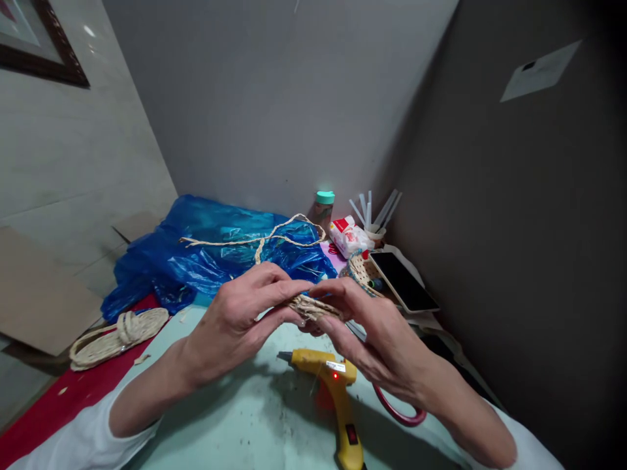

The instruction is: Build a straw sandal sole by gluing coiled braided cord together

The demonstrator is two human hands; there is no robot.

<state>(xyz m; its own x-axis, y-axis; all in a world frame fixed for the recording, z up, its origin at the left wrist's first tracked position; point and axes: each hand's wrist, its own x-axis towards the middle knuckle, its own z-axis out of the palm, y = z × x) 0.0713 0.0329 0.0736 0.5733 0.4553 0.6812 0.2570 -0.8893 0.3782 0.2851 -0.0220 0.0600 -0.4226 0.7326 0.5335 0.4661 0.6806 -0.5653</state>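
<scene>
Both my left hand (255,307) and my right hand (365,323) pinch a small piece of braided straw (313,308) between thumb and fingers, over the middle of the table. Much of the piece is hidden by my fingers. From behind my hands a long braided straw cord (281,236) loops up across a blue plastic bag; whether it joins the held piece I cannot tell. Just below my hands lies a yellow glue gun (321,365) with a red light lit. Partly under my right hand are scissors with a red handle (401,414).
A woven straw slipper (117,336) lies on red cloth at the left. The crumpled blue plastic bag (196,261) fills the back. Towards the right are a jar with a teal lid (324,198), a tissue pack (350,236), glue sticks (367,212), a small basket (361,267) and a tablet (405,282).
</scene>
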